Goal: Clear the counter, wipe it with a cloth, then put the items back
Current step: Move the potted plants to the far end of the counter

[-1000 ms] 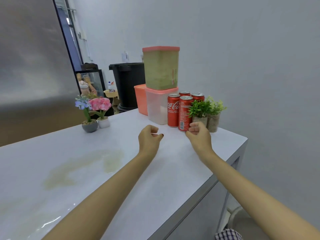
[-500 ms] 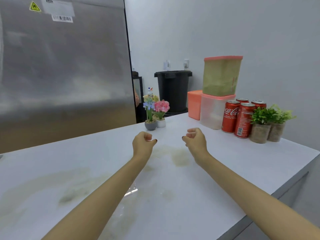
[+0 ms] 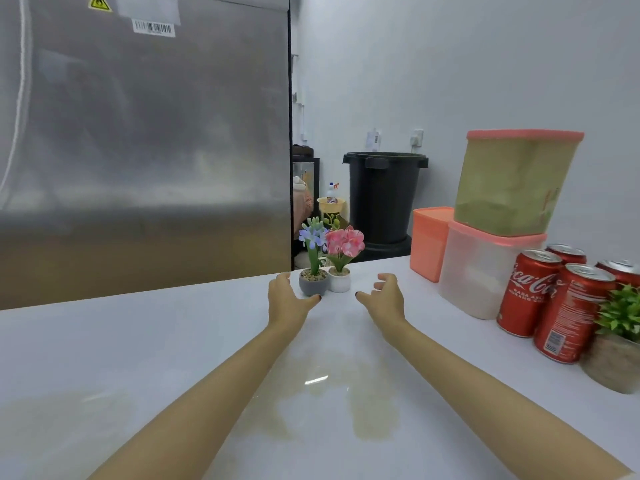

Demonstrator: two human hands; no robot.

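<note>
Two small flower pots stand at the far edge of the white counter (image 3: 138, 341): a grey pot with blue flowers (image 3: 313, 282) and a white pot with pink flowers (image 3: 340, 279). My left hand (image 3: 289, 299) is spread open just left of the grey pot, thumb tip near its base. My right hand (image 3: 384, 296) is open just right of the white pot, fingers loosely bent, holding nothing. A brownish wet stain (image 3: 346, 403) lies on the counter between my forearms.
At the right stand several red cola cans (image 3: 530, 292), a potted green plant (image 3: 616, 344), a clear tub (image 3: 481, 271) with a green tub (image 3: 516, 185) on it, and an orange box (image 3: 427, 240). A steel fridge (image 3: 138, 150) and a black bin (image 3: 382, 195) stand behind.
My view turned left and closer to the flower pots. Both hands moved forward from loose fists and opened on either side of the two pots.
</note>
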